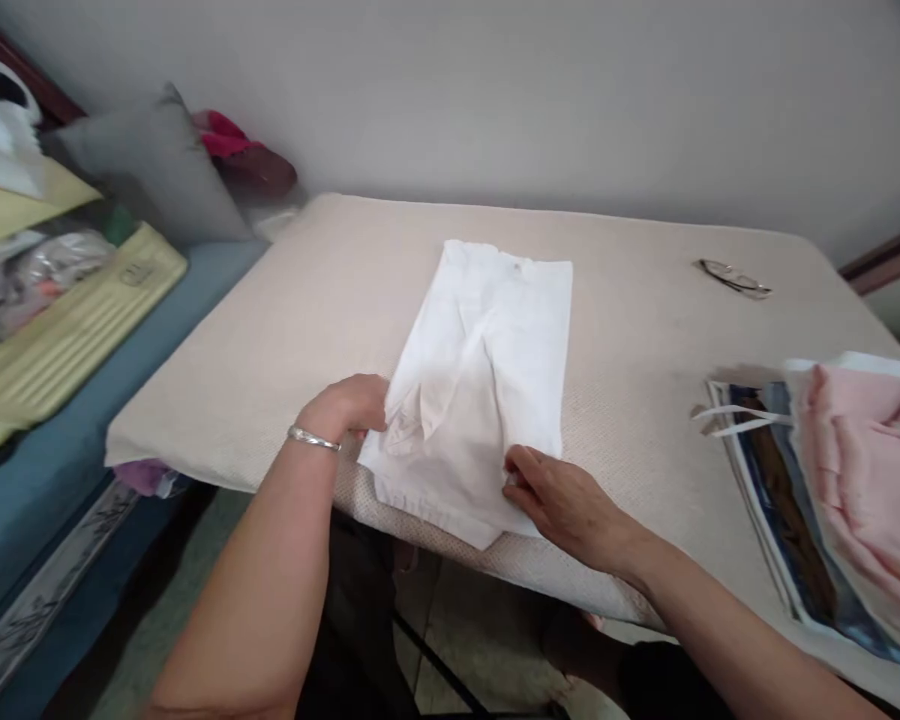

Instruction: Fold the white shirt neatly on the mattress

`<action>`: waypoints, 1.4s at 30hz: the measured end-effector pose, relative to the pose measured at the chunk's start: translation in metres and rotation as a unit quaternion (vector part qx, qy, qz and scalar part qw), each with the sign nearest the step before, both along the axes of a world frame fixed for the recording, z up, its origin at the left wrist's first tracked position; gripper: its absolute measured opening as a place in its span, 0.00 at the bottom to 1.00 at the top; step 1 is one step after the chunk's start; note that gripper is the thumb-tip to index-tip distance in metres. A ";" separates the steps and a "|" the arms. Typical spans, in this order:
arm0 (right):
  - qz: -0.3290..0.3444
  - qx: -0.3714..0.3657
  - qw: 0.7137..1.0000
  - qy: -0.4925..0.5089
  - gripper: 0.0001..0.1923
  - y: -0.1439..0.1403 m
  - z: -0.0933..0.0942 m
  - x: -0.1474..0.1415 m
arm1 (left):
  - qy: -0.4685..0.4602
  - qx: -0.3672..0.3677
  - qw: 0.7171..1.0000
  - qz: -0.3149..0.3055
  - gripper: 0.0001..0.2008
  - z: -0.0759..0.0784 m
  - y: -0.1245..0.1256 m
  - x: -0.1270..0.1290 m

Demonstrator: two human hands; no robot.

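White garment (487, 370): thin woven cloth, matt, softly creased. Tabletop (630, 330) cover: beige fabric, coarse dotted weave, matt. Bracelet (313, 438): polished metal, shiny. Glasses (735, 277): thin dark frame, glossy lenses. Pink garment (870, 470): soft matt cloth. Grey cushion (157, 160): smooth matt fabric. Yellow board (67, 330): ribbed plastic.

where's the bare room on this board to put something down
Bare cover lies left of the white garment, between it and the board's left edge, and along the far edge by the wall. Another patch sits between the garment and the glasses. The right end is crowded by the stacked clothes; both hands work the near edge.
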State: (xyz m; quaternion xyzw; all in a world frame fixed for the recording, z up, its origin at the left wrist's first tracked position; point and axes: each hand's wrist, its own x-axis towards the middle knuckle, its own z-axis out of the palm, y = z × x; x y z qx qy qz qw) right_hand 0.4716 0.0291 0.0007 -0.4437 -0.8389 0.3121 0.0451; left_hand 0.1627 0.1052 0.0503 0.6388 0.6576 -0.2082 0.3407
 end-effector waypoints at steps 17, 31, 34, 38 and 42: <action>-0.127 0.007 0.992 0.019 0.08 -0.004 -0.002 0.000 | 0.020 0.038 0.999 0.012 0.06 -0.002 0.001 -0.012; -0.067 0.080 0.975 -0.194 0.07 -0.007 -0.001 -0.006 | 0.025 0.072 0.997 -0.026 0.02 -0.009 0.002 -0.012; -0.066 0.081 0.975 -0.194 0.06 -0.008 -0.004 -0.006 | 0.049 0.064 0.997 -0.014 0.02 -0.006 0.000 -0.008; -0.071 0.082 0.983 -0.150 0.08 -0.010 -0.006 -0.007 | 0.089 0.079 0.993 0.006 0.03 -0.006 -0.001 -0.003; -0.037 -0.006 0.998 -0.043 0.08 -0.005 0.001 -0.001 | 0.103 0.129 0.986 0.011 0.07 -0.009 0.001 -0.005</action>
